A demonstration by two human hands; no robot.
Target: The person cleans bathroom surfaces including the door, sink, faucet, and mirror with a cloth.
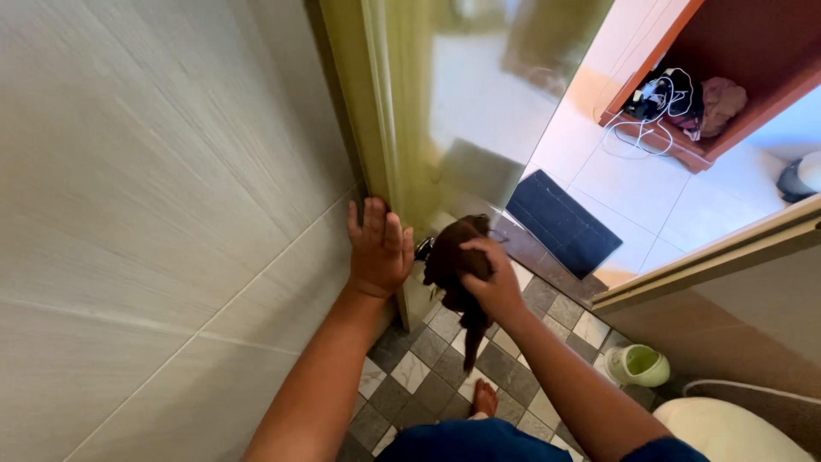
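Observation:
My left hand [379, 248] lies flat, fingers apart, against the edge of a yellow-green door [445, 103] where it meets the tiled wall [154, 214]. My right hand [489, 278] grips a dark brown cloth [451, 257] and presses it against the lower part of the door. One end of the cloth hangs down toward the floor. My bare foot [484, 399] shows below on the checkered floor tiles [428, 368].
A dark doormat [563, 224] lies beyond the doorway on pale floor tiles. A wooden shelf [684, 145] holds cables and cloth. A pale green cup-shaped container [637, 365] sits on the floor by a white toilet [727, 428] at the lower right.

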